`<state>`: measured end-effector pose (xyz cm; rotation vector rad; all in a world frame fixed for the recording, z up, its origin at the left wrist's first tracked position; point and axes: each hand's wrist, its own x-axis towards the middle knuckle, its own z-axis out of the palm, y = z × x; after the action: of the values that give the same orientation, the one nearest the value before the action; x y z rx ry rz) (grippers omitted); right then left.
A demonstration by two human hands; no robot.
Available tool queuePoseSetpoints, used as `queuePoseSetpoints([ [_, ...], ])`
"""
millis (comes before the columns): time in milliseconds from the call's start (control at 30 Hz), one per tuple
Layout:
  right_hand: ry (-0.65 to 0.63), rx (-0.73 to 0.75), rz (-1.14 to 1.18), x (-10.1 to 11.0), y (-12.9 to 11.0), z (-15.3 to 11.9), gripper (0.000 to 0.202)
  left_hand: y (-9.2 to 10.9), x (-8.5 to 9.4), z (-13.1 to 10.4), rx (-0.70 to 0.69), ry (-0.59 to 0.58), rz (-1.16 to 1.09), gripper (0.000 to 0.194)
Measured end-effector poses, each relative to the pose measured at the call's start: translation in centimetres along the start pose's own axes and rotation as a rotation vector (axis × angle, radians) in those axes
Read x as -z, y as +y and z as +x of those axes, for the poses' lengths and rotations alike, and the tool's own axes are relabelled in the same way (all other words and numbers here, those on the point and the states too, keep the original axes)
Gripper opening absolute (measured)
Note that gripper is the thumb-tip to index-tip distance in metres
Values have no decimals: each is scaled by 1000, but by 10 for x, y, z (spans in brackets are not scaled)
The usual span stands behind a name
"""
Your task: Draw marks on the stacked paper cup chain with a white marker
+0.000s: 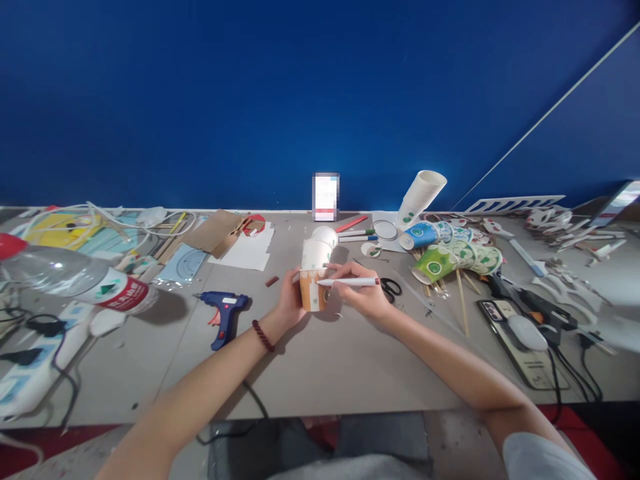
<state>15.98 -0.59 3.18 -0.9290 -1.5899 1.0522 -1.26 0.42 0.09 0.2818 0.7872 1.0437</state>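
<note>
In front of me, my left hand is closed around the left side of an orange patterned paper cup. Whitish paper cups with green prints adjoin it on the far side and curve away. My right hand grips a white marker with a red end, its tip against or very near the orange cup's wall. Some of the right fingers also rest by the cup. To the left lies a blue glue gun; black-handled scissors are just right of my right hand.
A tall stack of white cups leans at the back right, beside curved rows of blue cups and green cups. A phone lies at right. A water bottle and power strip occupy the left.
</note>
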Motion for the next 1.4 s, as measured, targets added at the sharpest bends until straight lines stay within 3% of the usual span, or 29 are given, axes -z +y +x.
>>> queuePoseSetpoints([
  [300,52,3,-16,0,2,0,3,-1,1,1,8,-20,-10,36],
  [533,3,8,-11,1,0,0,4,-1,1,0,13,23,-13,33],
  [733,44,2,-36,0,2,1,3,0,0,0,20,-38,-23,34],
  [967,0,-8,-22,1,-2,1,4,-2,4,2,15,47,-16,33],
  [1167,42,-10,-24,0,2,1,2,0,-2,0,7,-23,-8,36],
  [1400,-1,-7,-33,0,-2,0,3,-1,2,1,1,39,-5,33],
])
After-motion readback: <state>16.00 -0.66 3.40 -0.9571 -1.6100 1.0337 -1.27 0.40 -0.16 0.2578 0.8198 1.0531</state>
